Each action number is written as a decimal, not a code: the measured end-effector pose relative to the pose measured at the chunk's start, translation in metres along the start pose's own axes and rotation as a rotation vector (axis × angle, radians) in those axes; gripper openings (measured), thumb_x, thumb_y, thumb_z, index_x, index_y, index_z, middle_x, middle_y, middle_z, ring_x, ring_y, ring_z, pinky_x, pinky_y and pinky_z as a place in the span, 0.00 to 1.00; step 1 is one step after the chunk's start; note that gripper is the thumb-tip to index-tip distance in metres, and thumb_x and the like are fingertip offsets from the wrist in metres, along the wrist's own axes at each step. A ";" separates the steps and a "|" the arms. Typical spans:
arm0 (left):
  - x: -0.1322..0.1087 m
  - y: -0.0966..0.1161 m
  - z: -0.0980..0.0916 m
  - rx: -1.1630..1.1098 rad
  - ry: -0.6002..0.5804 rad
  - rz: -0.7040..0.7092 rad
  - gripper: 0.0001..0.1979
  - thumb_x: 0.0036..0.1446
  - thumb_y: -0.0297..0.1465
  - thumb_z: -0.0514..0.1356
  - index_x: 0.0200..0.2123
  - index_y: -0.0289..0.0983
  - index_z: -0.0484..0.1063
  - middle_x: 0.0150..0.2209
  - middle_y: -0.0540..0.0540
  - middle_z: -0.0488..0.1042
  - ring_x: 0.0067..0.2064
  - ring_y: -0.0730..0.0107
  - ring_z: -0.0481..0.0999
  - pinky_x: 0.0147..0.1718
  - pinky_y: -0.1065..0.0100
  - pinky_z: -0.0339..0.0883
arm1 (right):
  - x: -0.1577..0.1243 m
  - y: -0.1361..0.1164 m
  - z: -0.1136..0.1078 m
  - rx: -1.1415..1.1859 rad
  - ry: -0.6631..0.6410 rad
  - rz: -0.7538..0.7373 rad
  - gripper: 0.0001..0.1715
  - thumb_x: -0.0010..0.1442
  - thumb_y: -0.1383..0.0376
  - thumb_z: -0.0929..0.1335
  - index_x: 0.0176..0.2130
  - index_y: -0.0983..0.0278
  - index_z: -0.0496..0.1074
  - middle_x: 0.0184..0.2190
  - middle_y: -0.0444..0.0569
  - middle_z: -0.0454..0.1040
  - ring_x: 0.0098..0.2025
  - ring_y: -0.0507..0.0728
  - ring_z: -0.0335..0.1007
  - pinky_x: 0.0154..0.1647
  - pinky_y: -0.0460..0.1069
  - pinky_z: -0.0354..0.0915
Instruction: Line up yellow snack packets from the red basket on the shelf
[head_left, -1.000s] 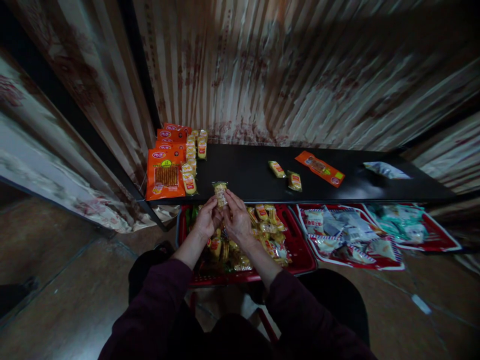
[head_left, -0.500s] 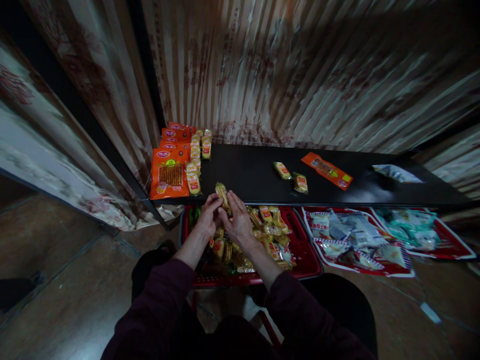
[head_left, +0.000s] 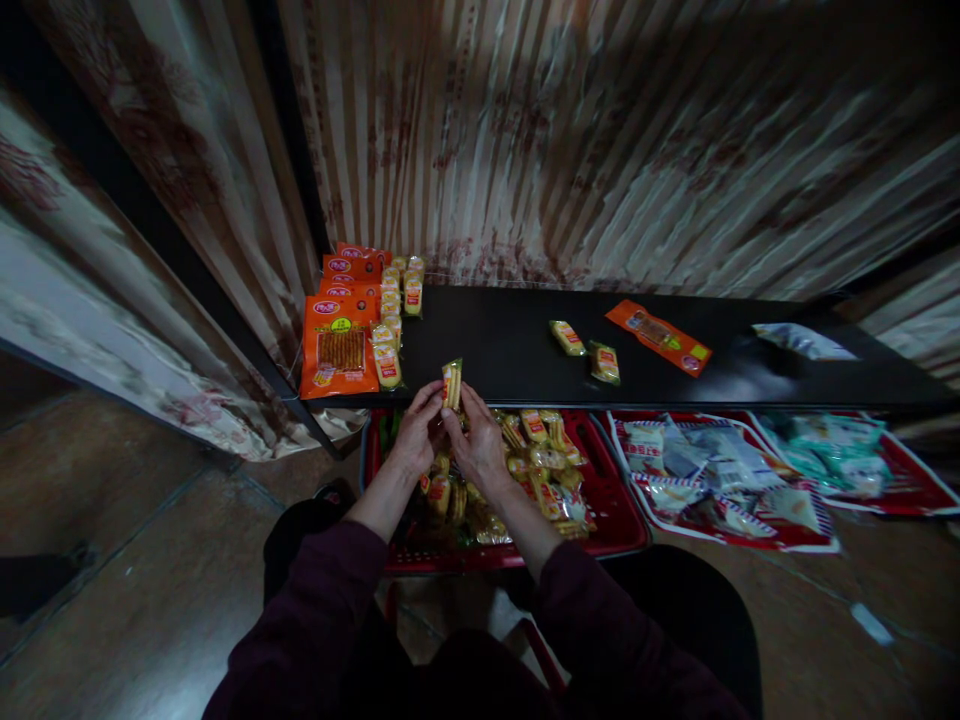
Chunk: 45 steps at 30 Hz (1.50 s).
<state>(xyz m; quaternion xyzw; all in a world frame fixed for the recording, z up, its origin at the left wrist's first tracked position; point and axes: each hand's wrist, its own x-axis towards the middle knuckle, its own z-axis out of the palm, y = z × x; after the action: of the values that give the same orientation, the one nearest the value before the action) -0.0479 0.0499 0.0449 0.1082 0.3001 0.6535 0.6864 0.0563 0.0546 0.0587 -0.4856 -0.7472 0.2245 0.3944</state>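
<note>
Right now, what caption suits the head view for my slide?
Left hand and right hand hold a small yellow packet near a black shelf and red basket.

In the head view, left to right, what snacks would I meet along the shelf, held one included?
Orange snack bags, grouped biscuit packs, held biscuit pack, two loose biscuit packs, flat orange packet, silvery packet.

Dim, murky light all round.
I see shadow darkening the curtain (head_left: 517, 150), pale glare on the floor (head_left: 169, 650), edges stretched.
</note>
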 end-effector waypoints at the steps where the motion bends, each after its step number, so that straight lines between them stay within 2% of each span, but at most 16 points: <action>1: 0.000 0.000 -0.001 0.001 0.002 -0.001 0.18 0.44 0.27 0.66 0.42 0.39 0.71 0.38 0.50 0.74 0.35 0.76 0.72 0.35 0.75 0.64 | 0.000 0.000 0.000 0.011 -0.001 -0.001 0.26 0.63 0.59 0.60 0.57 0.67 0.64 0.56 0.58 0.67 0.59 0.61 0.61 0.61 0.59 0.58; 8: 0.001 -0.004 -0.002 0.061 0.016 0.072 0.16 0.43 0.24 0.64 0.39 0.38 0.72 0.38 0.50 0.73 0.38 0.75 0.71 0.39 0.73 0.63 | 0.001 0.005 0.002 0.080 0.020 0.060 0.24 0.63 0.60 0.59 0.55 0.66 0.67 0.54 0.57 0.69 0.57 0.61 0.64 0.60 0.59 0.59; 13: 0.001 -0.007 0.001 0.146 0.046 0.122 0.16 0.42 0.24 0.64 0.38 0.39 0.73 0.37 0.50 0.73 0.38 0.73 0.71 0.42 0.71 0.63 | 0.000 0.009 0.004 0.109 0.061 0.139 0.28 0.62 0.60 0.59 0.60 0.66 0.59 0.57 0.57 0.66 0.57 0.60 0.64 0.59 0.58 0.60; 20: -0.001 -0.006 0.004 0.177 0.053 0.162 0.18 0.42 0.23 0.65 0.40 0.39 0.75 0.45 0.48 0.74 0.48 0.68 0.71 0.49 0.69 0.61 | 0.002 0.011 0.005 0.124 0.056 0.143 0.29 0.63 0.59 0.58 0.61 0.67 0.59 0.59 0.58 0.64 0.60 0.60 0.62 0.60 0.58 0.59; 25: -0.003 -0.007 0.003 0.186 0.059 0.179 0.20 0.42 0.24 0.65 0.42 0.38 0.76 0.47 0.46 0.75 0.51 0.64 0.71 0.53 0.66 0.59 | 0.006 0.015 0.008 0.127 0.076 0.153 0.30 0.62 0.57 0.61 0.59 0.67 0.61 0.57 0.58 0.66 0.58 0.62 0.63 0.60 0.59 0.59; 30: -0.003 -0.006 0.006 0.230 0.097 0.256 0.19 0.43 0.22 0.65 0.42 0.40 0.76 0.49 0.47 0.75 0.55 0.64 0.69 0.55 0.66 0.58 | 0.011 0.016 0.010 0.110 0.064 0.122 0.30 0.61 0.56 0.63 0.58 0.67 0.63 0.56 0.58 0.68 0.58 0.62 0.64 0.59 0.59 0.61; 37: 0.005 -0.006 0.008 0.332 0.157 0.376 0.19 0.45 0.20 0.64 0.42 0.40 0.73 0.47 0.46 0.74 0.52 0.68 0.70 0.56 0.67 0.57 | 0.020 0.024 0.018 0.095 0.061 0.094 0.29 0.62 0.56 0.60 0.57 0.69 0.64 0.55 0.61 0.68 0.58 0.62 0.64 0.59 0.59 0.61; 41: 0.008 -0.004 0.010 0.348 0.202 0.404 0.19 0.44 0.19 0.64 0.41 0.39 0.72 0.46 0.46 0.74 0.51 0.67 0.70 0.56 0.65 0.57 | 0.024 0.028 0.023 0.100 0.086 0.072 0.27 0.62 0.56 0.59 0.56 0.67 0.66 0.53 0.60 0.70 0.56 0.62 0.65 0.58 0.59 0.61; 45: 0.010 0.000 0.013 0.365 0.198 0.403 0.17 0.44 0.18 0.63 0.39 0.38 0.73 0.43 0.46 0.74 0.49 0.67 0.71 0.55 0.66 0.58 | 0.028 0.029 0.025 0.082 0.081 0.075 0.27 0.62 0.58 0.59 0.55 0.69 0.67 0.52 0.61 0.70 0.55 0.63 0.66 0.58 0.61 0.60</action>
<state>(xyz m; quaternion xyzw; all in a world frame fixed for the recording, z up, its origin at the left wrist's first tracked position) -0.0410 0.0625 0.0526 0.2231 0.4510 0.7191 0.4792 0.0457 0.0936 0.0340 -0.5054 -0.7021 0.2495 0.4351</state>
